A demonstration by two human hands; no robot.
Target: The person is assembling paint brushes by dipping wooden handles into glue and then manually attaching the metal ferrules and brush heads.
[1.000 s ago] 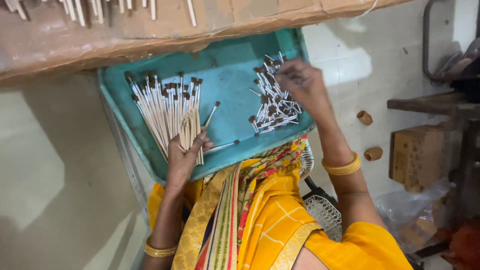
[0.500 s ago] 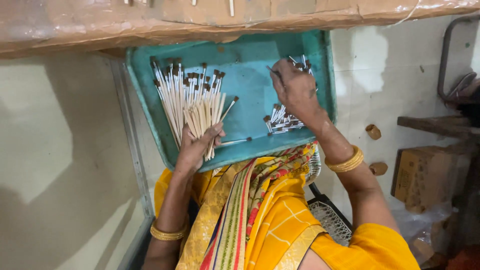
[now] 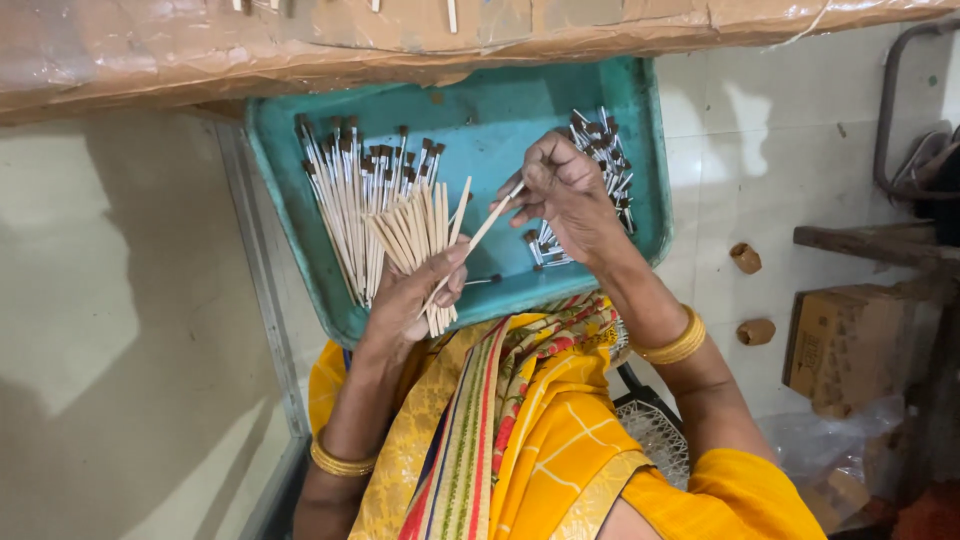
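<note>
A teal tray rests on my lap, which is draped in yellow cloth. My left hand grips a fan of plain wooden sticks at the tray's near edge. Beside it lies a row of finished small brushes with wooden handles, metal collars and dark tips. My right hand pinches a metal ferrule fitted on the far end of one stick, whose near end reaches my left hand. A pile of loose metal ferrules with dark bristles lies under and behind my right hand.
A brown cardboard-covered surface with a few sticks on it spans the top. A cardboard box and small wooden bits lie on the pale tiled floor at the right. A mesh basket sits by my right elbow.
My right hand left the ferrule pile and came toward the middle of the tray, now holding a ferrule on a stick. The left hand kept its bundle of sticks.
</note>
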